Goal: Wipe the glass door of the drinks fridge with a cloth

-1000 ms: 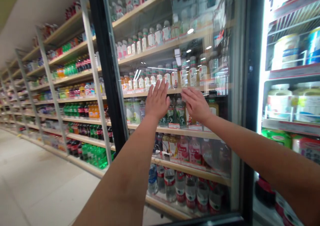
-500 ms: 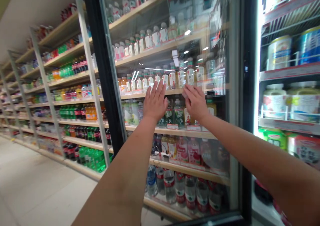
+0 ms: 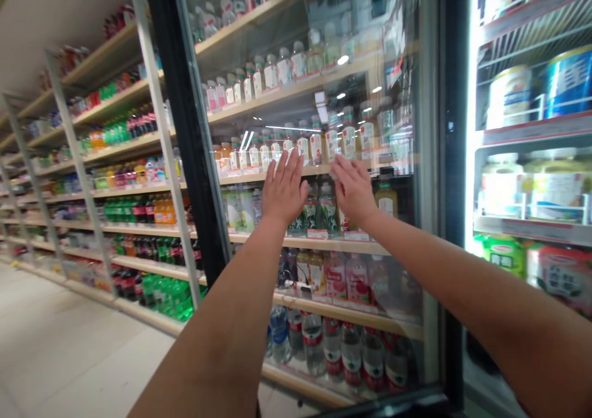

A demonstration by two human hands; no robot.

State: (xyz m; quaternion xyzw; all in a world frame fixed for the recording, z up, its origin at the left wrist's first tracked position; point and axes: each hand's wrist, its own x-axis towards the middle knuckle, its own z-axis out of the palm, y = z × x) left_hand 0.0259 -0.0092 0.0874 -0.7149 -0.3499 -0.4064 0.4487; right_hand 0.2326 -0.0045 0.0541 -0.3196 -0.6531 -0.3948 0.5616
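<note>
A tall glass door (image 3: 393, 97) with a black frame stands swung out in front of me. My left hand (image 3: 283, 188) lies flat on the glass with its fingers stretched upward. My right hand (image 3: 354, 187) rests on the glass just to the right of it, fingers extended and angled to the upper left. Neither hand holds anything. Through the glass I see wooden shelves of bottled drinks (image 3: 319, 140).
To the right the lit cooler interior (image 3: 527, 165) shows wire shelves with tubs and packets. Long shelves of soft drink bottles (image 3: 139, 208) run down the aisle on the left. A pale tiled floor (image 3: 69, 350) lies at lower left.
Both hands stay on the glass and have drifted slightly left. The door's frame has shifted a little to the left in view, exposing more of the lit cooler.
</note>
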